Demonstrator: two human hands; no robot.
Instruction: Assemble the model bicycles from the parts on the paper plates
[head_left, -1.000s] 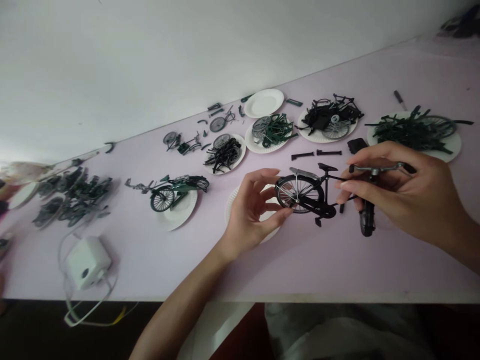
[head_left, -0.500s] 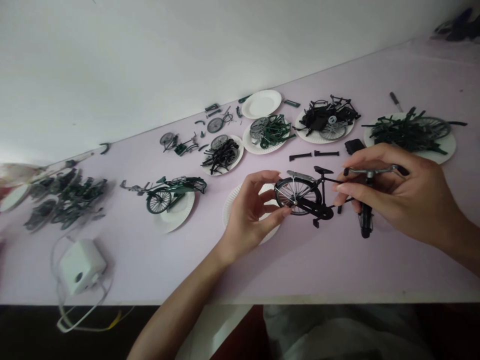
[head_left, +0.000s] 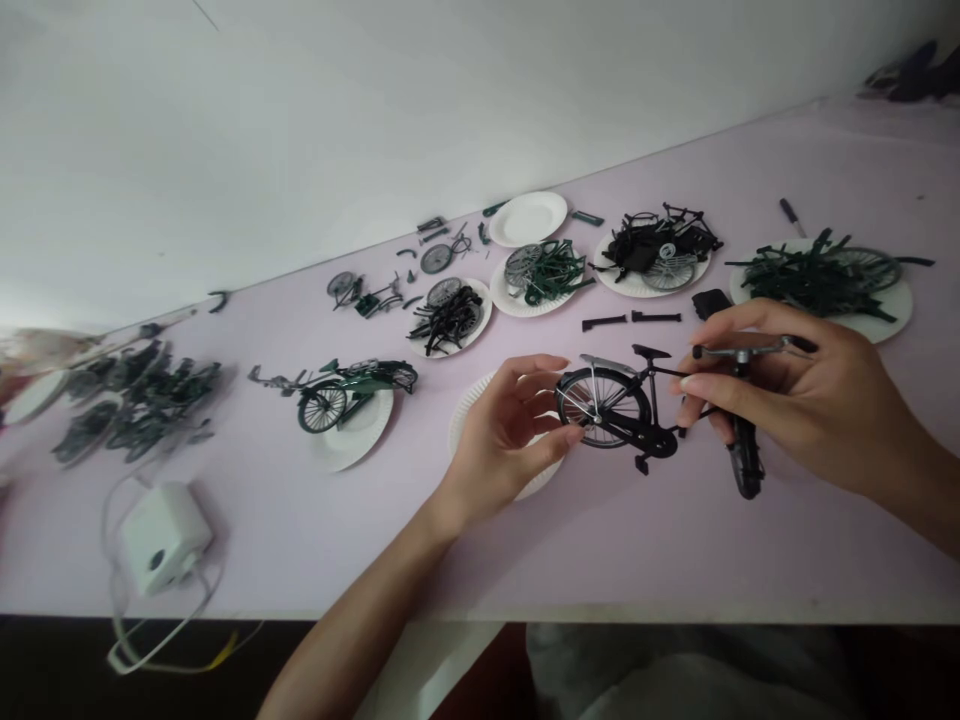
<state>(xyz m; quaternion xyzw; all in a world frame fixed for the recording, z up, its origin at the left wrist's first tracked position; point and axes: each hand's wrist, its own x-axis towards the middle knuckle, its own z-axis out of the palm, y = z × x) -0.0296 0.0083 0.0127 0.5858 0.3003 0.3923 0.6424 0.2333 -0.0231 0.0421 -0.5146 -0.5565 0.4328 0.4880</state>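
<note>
Bicycle [head_left: 639,431], left hand [head_left: 499,435] curled (at rear wheel [head_left: 577,396]), right hand [head_left: 795,400] pinching

Hands: two, a left hand [head_left: 491,445] and a right hand [head_left: 802,395].
Bikes: two clearly whole, a black bike [head_left: 639,430] between both hands' fingers, a green bike [head_left: 373,380] left of the left fingers.
Plates: eight distinct; a near plate [head_left: 463,415] behind the left fingers, a bike plate [head_left: 360,445] left of them, a far-left plate [head_left: 34,397], and, beyond the fingers, a back plate [head_left: 528,220] and four bearing heaps.
Heaps on plates: four, a small black heap [head_left: 448,320], small green heap [head_left: 551,272], large black heap [head_left: 656,248], large green heap [head_left: 817,280].
Black strips [head_left: 656,317]: two, beyond the fingers.
Screwdriver [head_left: 790,214]: one, beyond the right fingers.
Adapter [head_left: 165,535]: one, well left of the left fingers.
Far-left pile [head_left: 161,400]: too blurred to count.
</note>
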